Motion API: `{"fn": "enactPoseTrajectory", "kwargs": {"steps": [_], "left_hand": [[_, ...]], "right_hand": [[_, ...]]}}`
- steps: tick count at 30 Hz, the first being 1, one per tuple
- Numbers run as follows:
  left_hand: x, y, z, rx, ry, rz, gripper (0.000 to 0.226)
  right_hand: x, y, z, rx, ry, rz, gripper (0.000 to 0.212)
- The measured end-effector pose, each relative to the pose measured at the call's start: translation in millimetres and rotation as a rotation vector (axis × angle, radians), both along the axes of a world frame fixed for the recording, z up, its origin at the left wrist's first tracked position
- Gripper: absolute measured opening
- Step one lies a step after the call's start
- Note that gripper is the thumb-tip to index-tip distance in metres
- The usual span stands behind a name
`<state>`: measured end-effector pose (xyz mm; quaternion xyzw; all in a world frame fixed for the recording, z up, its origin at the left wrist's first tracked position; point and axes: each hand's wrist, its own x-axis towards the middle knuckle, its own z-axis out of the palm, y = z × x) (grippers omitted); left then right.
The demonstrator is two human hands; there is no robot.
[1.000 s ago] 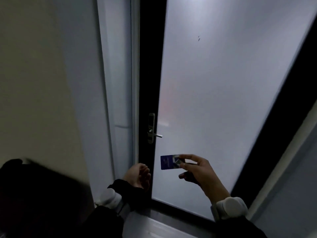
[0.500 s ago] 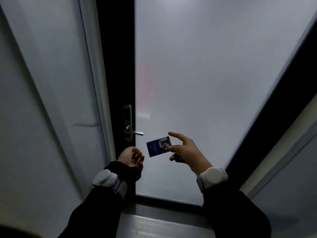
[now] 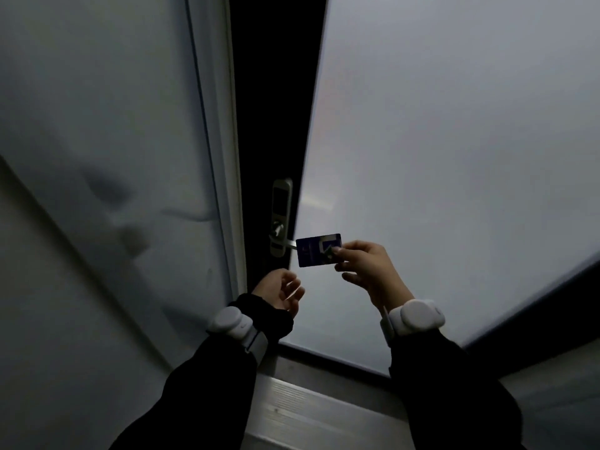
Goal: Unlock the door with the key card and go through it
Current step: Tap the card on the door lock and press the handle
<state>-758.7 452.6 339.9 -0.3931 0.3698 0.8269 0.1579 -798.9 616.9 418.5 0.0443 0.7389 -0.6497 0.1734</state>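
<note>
A door with a frosted glass panel [image 3: 438, 151] and a dark frame fills the view. On its left stile sits a silver lock plate [image 3: 281, 209] with a dark reader window above a lever handle [image 3: 285, 243]. My right hand [image 3: 363, 267] pinches a dark blue key card [image 3: 316, 250] by its right end. The card's left end overlaps the tip of the lever, below the reader window. My left hand [image 3: 281, 292] hangs just under the card, palm up, fingers loosely curled, holding nothing.
A pale wall panel [image 3: 107, 141] and a white door jamb [image 3: 224, 157] stand close on the left. A ribbed metal threshold [image 3: 308, 414] lies at the foot of the door. A dark frame edge runs diagonally at the right.
My right hand has carried the card left and up until it reaches the lever handle. The view has closed in on the lock. My left hand stays below, slightly more open.
</note>
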Motion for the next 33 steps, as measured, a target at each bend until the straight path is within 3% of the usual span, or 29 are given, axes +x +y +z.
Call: {"fn": "enactPoseTrajectory", "kwargs": {"steps": [10,18,21,27,33], "left_hand": [[-82,-22,-16,-0.004,-0.050,0.109,0.026],[-149,-30,-26,-0.249,-0.080,0.139,0.037],[-163,-29,-32,-0.311,-0.093,0.243,0.037],[-170,-17,-32,-0.288,-0.074,0.339,0.040],[-169,-19,-37,-0.273,-0.122,0.323,0.034]], "right_hand": [[-103,-48,-21,-0.003,0.001,0.167,0.004],[-191,-66,-35,0.144,-0.001,0.652,0.005],[-212,-69,-45,0.197,-0.034,0.807,0.005],[-223,-81,-50,0.188,-0.037,0.968,0.008],[-232,-86,-46,0.163,-0.041,0.978,0.006]]}}
